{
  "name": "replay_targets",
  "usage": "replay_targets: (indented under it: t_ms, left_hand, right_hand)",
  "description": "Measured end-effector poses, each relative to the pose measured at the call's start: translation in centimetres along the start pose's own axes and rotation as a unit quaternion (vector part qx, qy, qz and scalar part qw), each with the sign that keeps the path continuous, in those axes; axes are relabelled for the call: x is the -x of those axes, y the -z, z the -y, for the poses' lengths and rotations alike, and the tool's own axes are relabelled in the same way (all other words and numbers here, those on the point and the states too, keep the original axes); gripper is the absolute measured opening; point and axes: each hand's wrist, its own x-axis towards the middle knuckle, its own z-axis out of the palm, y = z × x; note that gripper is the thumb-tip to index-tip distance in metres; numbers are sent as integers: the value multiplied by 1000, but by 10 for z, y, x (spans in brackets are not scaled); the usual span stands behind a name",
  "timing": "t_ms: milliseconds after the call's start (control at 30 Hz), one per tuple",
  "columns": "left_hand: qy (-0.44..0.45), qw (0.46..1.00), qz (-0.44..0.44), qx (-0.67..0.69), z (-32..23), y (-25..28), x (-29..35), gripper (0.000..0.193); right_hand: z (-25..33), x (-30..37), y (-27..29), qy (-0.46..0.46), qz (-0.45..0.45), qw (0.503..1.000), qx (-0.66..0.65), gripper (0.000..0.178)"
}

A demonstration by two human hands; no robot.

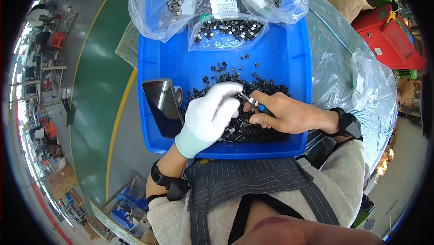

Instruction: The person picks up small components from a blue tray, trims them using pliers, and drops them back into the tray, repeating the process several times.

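Observation:
My left hand point(211, 112), in a white glove with a pale green cuff, is closed over the blue tray, its fingertips pinched; whatever lies between them is too small to make out. Close to those fingertips is my bare right hand point(285, 112), wrapped round small pliers point(261, 107) with blue and black handles. The metal tip of the pliers points toward the gloved fingers. Beneath both hands spreads a heap of small black parts point(253, 132) in the blue tray point(226, 151).
Clear plastic bags point(162, 8) of small parts lie across the tray's far end. A phone point(163, 107) leans at the tray's left side beside a tape roll point(179, 95). Plastic sheeting point(330, 73) and a red bin point(389, 39) are on the right.

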Motion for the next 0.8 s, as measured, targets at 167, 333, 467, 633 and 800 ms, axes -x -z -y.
replay_targets:
  t_ms: [167, 333, 467, 633, 800]
  left_hand:
    - [269, 865, 96, 412, -14, 5, -10, 29]
    - [240, 883, 86, 393, -12, 4, -6, 29]
    - [213, 908, 82, 352, -10, -4, -2, 30]
    - [240, 902, 90, 349, -21, 0, -4, 32]
    - [230, 925, 83, 290, -27, 1, -3, 34]
  right_hand:
    - [4, 5, 4, 1, 6, 1000, -13, 32]
    - [2, 3, 6, -5, 32, 997, -68, 32]
    - [0, 4, 7, -5, 35, 995, -88, 32]
    - [-4, 4, 4, 40, 11, 997, -66, 31]
    - [-5, 4, 5, 25, 10, 998, -63, 30]
